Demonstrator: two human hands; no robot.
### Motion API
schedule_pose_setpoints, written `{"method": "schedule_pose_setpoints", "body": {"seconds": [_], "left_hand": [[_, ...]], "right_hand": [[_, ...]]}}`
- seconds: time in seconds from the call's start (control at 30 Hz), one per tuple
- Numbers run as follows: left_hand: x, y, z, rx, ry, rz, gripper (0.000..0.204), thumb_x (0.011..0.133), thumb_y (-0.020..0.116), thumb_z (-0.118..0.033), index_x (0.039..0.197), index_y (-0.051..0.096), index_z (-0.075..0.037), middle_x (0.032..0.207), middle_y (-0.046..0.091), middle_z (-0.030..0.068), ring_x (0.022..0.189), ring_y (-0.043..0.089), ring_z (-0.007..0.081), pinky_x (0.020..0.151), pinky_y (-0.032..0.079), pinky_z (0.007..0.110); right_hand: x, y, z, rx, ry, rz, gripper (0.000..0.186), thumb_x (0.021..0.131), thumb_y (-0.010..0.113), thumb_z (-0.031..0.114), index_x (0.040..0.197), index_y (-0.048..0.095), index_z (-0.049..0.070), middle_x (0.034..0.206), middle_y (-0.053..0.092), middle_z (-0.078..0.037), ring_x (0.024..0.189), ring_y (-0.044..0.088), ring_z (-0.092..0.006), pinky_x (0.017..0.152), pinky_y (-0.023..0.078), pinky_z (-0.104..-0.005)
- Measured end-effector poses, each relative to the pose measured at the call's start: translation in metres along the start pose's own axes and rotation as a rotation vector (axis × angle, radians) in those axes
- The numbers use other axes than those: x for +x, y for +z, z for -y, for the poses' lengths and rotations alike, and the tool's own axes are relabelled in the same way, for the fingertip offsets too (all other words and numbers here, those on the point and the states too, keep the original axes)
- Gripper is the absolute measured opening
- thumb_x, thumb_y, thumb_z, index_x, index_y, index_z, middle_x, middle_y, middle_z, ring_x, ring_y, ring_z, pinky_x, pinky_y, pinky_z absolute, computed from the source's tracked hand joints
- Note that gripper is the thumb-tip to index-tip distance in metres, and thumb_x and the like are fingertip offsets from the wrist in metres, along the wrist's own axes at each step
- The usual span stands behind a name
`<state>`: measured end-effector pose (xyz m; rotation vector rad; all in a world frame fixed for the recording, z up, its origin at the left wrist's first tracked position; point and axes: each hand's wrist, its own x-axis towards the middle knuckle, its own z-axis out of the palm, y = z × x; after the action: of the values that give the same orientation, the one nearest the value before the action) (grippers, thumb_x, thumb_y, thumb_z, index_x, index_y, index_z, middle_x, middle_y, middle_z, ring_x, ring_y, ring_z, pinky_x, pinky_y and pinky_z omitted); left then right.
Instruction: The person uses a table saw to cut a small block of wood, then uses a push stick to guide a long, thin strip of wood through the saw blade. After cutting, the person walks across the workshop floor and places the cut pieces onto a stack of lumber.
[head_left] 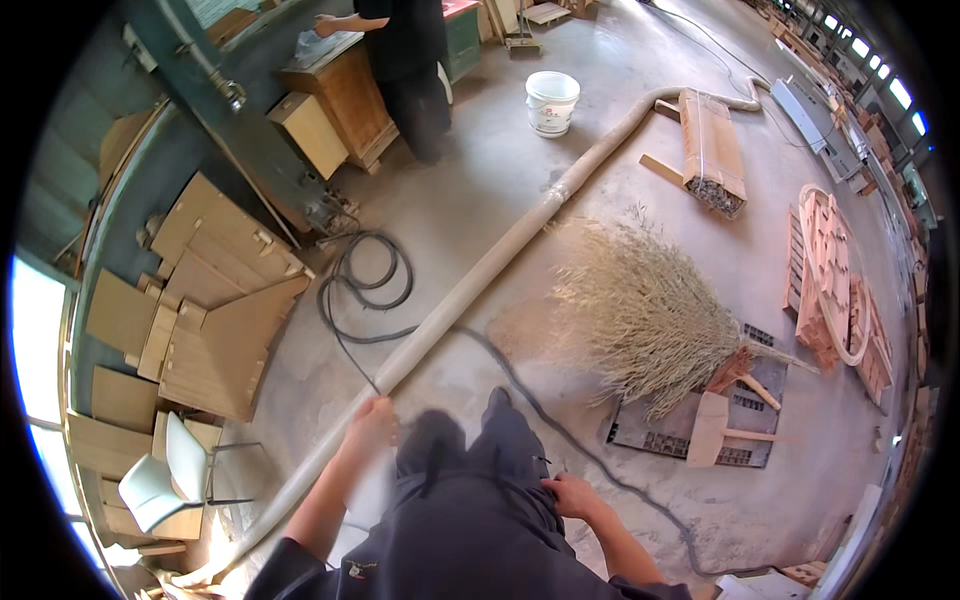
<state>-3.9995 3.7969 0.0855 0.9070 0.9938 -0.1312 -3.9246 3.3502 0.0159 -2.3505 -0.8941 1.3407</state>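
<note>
My left hand [370,428] is raised in front of my left thigh, its fingers curled. A pale, blurred thing [372,495] shows just below it; its kind cannot be made out. Beyond the fingertips, a dark cable [358,368] meets the long pale hose [480,275] on the floor. At the right side of my dark trousers [480,500] is my right hand [570,495], fingers bent against the cloth and partly hidden. To the right lie a large straw broom [645,310] and a wooden mallet-like tool [710,430] on a dark slotted mat [650,425].
A white bucket [552,105] stands ahead, near another person [408,70] at a wooden cabinet [335,100]. Wooden panels [225,270] lean at left behind a pale chair [170,475]. Strapped boards [712,150] and reddish wooden frames [830,260] lie right. Cable [600,455] crosses the floor.
</note>
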Motion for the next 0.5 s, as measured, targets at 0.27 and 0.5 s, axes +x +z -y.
{"method": "schedule_pose_setpoints", "body": {"seconds": [0.27, 0.5], "left_hand": [[0.135, 0.057, -0.132, -0.391, 0.106, -0.081, 0.046, 0.086, 0.061, -0.006, 0.13, 0.049, -0.013, 0.108, 0.062, 0.0146, 0.09, 0.064, 0.0255, 0.074, 0.057, 0.039], [0.393, 0.202, -0.346, -0.158, 0.144, 0.147, 0.065, 0.082, 0.07, 0.001, 0.141, 0.045, -0.015, 0.104, 0.059, 0.0094, 0.087, 0.062, 0.0216, 0.074, 0.055, 0.038]], "right_hand": [[0.139, -0.221, -0.026, 0.111, -0.02, -0.157, 0.048, 0.081, 0.062, 0.015, 0.129, 0.063, 0.016, 0.111, 0.064, -0.017, 0.105, 0.063, -0.039, 0.087, 0.052, -0.0469], [0.319, -0.356, -0.074, 0.647, 0.118, -0.441, 0.039, 0.084, 0.062, 0.011, 0.123, 0.068, 0.011, 0.098, 0.068, -0.017, 0.1, 0.064, -0.0389, 0.089, 0.052, -0.0432]]}}
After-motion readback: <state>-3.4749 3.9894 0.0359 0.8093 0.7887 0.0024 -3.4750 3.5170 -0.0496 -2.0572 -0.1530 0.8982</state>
